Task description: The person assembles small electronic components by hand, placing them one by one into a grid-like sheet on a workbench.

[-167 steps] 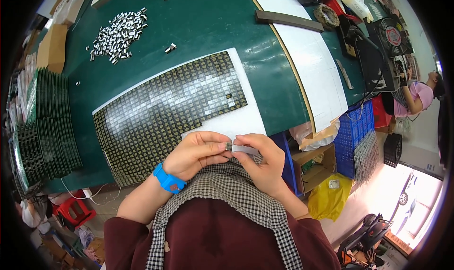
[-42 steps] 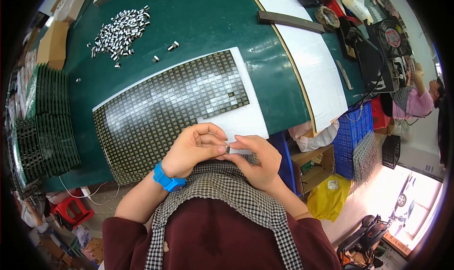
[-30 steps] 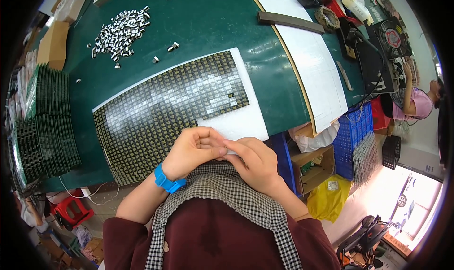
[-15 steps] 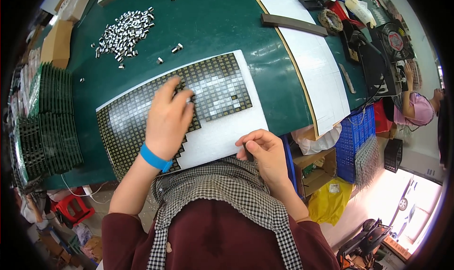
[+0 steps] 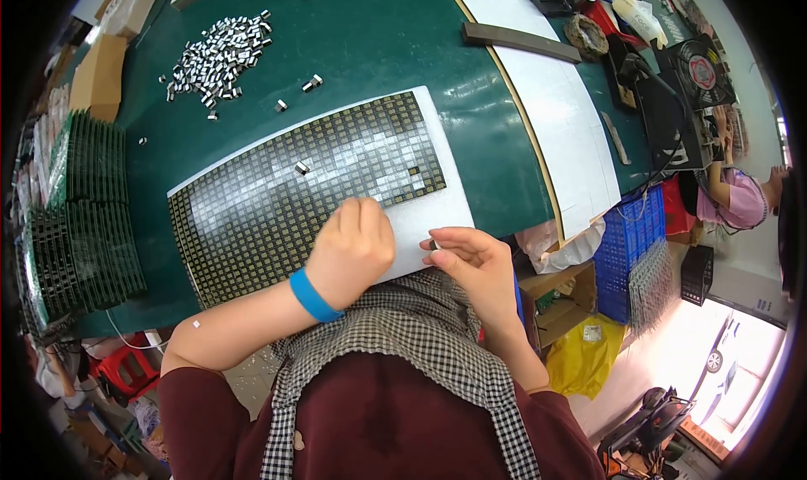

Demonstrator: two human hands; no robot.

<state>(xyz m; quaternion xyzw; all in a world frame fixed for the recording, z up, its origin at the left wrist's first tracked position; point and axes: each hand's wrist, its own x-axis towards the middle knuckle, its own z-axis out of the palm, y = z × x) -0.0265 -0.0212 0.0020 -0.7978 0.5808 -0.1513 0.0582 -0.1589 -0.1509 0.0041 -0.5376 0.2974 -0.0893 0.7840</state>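
Observation:
My left hand [image 5: 351,249] is closed, knuckles up, over the lower right part of a grid of small square dark chips [image 5: 252,236]. Its curled fingertips point down, and what they hold, if anything, is hidden. The chips lie in rows on a white foam sheet [image 5: 450,173]; many in the upper rows look silvery. One small metal-and-black block [image 5: 302,167] sits on top of the grid. Beside the sheet's lower right corner, my right hand [image 5: 475,270] pinches a small dark piece [image 5: 434,245] between thumb and fingers.
A heap of small metal blocks [image 5: 220,55] lies at the far left, with a few strays [image 5: 312,82] nearer the grid. Green circuit boards [image 5: 88,165] stand stacked at the left. White board [image 5: 559,118] under a dark bar [image 5: 521,42] lies right. Another person [image 5: 731,194] works far right.
My left hand has moved from the middle of the grid toward me and to the right, its fingers now curled. The small block on the grid shows clearly. My right hand has barely moved.

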